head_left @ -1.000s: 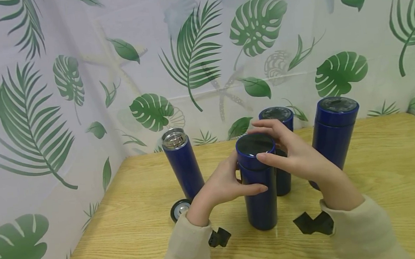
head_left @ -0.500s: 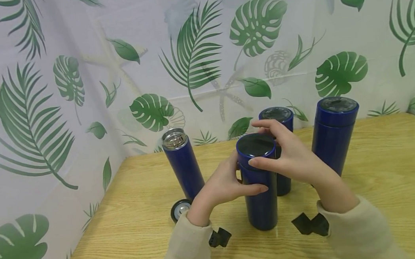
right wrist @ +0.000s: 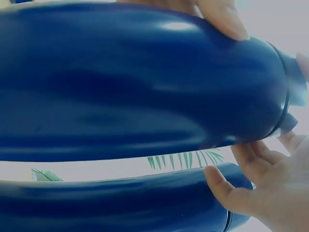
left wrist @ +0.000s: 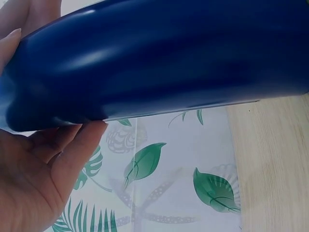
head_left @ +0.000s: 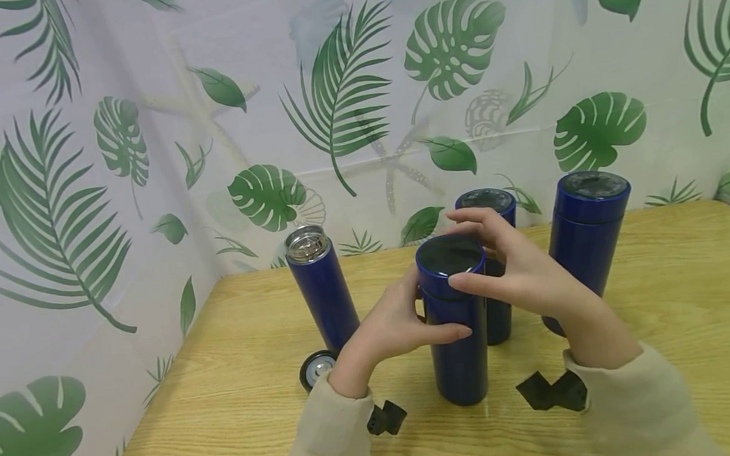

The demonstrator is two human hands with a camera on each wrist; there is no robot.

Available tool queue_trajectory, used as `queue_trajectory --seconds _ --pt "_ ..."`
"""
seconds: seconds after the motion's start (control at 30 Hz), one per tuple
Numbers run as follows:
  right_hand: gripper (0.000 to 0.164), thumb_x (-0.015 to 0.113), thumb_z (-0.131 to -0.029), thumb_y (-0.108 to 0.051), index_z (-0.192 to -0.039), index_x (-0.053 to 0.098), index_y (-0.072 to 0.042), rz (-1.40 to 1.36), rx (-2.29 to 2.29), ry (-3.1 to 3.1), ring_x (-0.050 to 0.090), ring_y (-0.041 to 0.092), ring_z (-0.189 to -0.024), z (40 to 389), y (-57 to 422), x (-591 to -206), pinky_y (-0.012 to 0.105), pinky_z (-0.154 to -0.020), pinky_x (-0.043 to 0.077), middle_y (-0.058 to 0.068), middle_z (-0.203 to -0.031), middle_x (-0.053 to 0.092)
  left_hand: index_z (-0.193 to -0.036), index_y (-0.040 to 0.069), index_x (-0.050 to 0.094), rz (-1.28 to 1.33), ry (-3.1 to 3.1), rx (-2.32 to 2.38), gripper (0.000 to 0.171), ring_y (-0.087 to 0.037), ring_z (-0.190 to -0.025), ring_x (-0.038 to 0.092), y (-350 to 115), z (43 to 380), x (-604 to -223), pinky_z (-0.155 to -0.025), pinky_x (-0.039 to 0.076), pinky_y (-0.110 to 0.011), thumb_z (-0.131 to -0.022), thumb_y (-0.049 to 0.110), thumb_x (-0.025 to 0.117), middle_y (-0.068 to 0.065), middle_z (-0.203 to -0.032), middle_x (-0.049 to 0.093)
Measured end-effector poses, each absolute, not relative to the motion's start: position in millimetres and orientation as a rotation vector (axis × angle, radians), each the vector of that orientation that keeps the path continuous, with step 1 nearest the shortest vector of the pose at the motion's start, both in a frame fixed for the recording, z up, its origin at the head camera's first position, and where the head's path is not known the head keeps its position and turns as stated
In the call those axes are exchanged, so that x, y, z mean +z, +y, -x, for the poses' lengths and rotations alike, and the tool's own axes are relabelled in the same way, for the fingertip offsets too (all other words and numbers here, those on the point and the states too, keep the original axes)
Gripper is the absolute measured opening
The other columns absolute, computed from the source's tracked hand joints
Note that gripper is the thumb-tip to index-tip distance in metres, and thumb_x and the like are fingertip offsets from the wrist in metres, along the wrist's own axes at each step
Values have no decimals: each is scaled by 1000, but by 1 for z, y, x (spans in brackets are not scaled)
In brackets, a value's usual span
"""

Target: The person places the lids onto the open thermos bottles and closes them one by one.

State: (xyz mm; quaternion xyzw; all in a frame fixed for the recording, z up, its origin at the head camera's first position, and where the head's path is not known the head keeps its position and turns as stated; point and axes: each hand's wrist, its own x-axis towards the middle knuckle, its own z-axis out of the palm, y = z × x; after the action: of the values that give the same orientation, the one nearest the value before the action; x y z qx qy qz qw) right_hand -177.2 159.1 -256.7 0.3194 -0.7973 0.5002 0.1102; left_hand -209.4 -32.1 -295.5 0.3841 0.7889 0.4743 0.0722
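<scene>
A dark blue vacuum flask point(head_left: 460, 368) stands upright on the table in the head view, topped by a blue-rimmed lid point(head_left: 434, 285) with a glossy black top. My left hand point(head_left: 398, 320) grips its body just below the lid, thumb across the front. My right hand point(head_left: 524, 270) holds the lid from the right, thumb at the near rim and fingers behind. The flask body point(left wrist: 169, 58) fills the top of the left wrist view. In the right wrist view the flask point(right wrist: 120, 87) spans the frame, with a thin seam below the lid.
Left of the hands stands an uncapped blue flask point(head_left: 325, 297) with a steel mouth. A lid point(head_left: 317, 370) lies underside up beside its base, partly behind the left wrist. Two capped flasks stand behind and right, one point(head_left: 499, 324) close behind the right hand, another point(head_left: 582, 249) farther right.
My right hand's thumb and wrist turned leftward around the lid half a second ago, then swung back right to about where they were. The left hand and flask stay in place.
</scene>
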Motion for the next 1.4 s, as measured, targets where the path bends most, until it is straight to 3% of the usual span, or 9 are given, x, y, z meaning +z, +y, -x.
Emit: queue_trajectory --seconds 0.17,0.3,0.43,0.57,0.73,1.0,1.23,1.4 --pt "68 69 -77 -17 -133 30 -10 -833 1386 -2395 41 27 -110 179 156 -258 54 -89 28 14 -118 44 -133 24 32 -1168 2384 1415 75 -9 -93 53 -32 210 -296 -69 47 -25 -71 23 75 5 -111 53" --pt "68 67 -79 -15 -134 28 -10 -916 1403 -2375 38 27 -114 180 158 -259 54 -90 28 13 -125 40 -132 23 32 -1169 2372 1426 74 -9 -95 53 -31 211 -297 -72 46 -25 -71 22 75 5 -113 53" --pt "67 62 -81 -5 -136 24 -11 -1059 1453 -2321 39 21 -116 180 161 -260 44 -93 33 12 -132 35 -133 23 32 -1176 2350 1444 75 -9 -97 52 -31 211 -297 -76 45 -26 -71 20 75 4 -114 53" --pt "68 61 -82 -3 -137 22 -12 -1075 1457 -2315 43 16 -112 179 161 -260 35 -90 36 12 -125 42 -133 22 32 -1161 2354 1439 75 -9 -96 52 -31 208 -294 -75 45 -26 -71 18 75 4 -113 53" --pt "72 68 -78 -9 -136 25 -11 -946 1431 -2367 45 22 -108 178 158 -259 47 -89 34 12 -121 44 -133 14 32 -1138 2364 1425 73 -9 -95 52 -31 195 -277 -74 45 -25 -72 11 73 0 -115 53" --pt "77 75 -71 -13 -133 30 -7 -831 1357 -2392 50 23 -95 180 152 -260 43 -80 41 13 -114 44 -131 9 34 -1154 2372 1409 69 -9 -98 51 -32 188 -268 -82 42 -26 -73 9 72 -2 -117 51" --pt "69 63 -81 -6 -136 22 -10 -1006 1488 -2363 47 17 -104 179 158 -261 31 -86 41 11 -122 42 -133 13 32 -1173 2373 1423 74 -9 -97 52 -31 195 -278 -76 44 -25 -73 10 73 0 -116 52" --pt "70 65 -79 -6 -136 24 -9 -954 1483 -2364 49 19 -103 179 158 -260 40 -86 40 12 -121 44 -133 23 32 -1164 2397 1422 76 -8 -93 53 -30 209 -295 -71 46 -25 -71 20 76 5 -113 52"
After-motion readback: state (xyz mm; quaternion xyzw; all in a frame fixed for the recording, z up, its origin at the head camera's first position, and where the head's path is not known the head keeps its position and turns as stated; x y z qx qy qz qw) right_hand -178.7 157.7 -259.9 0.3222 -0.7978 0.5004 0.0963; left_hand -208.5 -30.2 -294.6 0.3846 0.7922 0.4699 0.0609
